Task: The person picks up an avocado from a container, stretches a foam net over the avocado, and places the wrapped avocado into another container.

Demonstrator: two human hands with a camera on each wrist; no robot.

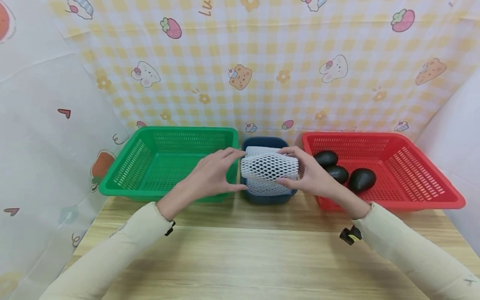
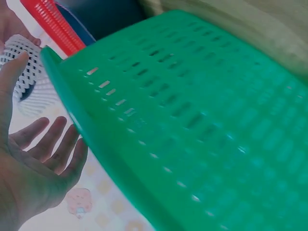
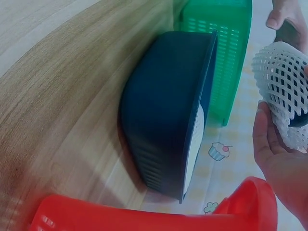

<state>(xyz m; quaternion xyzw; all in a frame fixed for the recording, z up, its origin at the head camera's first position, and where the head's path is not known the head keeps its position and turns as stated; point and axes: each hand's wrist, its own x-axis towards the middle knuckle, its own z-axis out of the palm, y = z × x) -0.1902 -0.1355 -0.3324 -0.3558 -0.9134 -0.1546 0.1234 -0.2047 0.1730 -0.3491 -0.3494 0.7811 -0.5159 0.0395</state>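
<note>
A white foam net sleeve hangs over the dark blue bin, held at its right end by my right hand, thumb below and fingers above. Something dark shows through its mesh and at its end in the right wrist view, where the sleeve sits against the curled fingers. At the left end my left hand has thumb and fingers spread, with the fingertips right beside the mesh. The left wrist view shows this left hand with its palm bare. More foam net sleeves lie in the bin.
To the left stands a green basket with slotted walls. On the right a red basket contains several dark avocados near its left side. All stand on a wooden table before a checked cloth.
</note>
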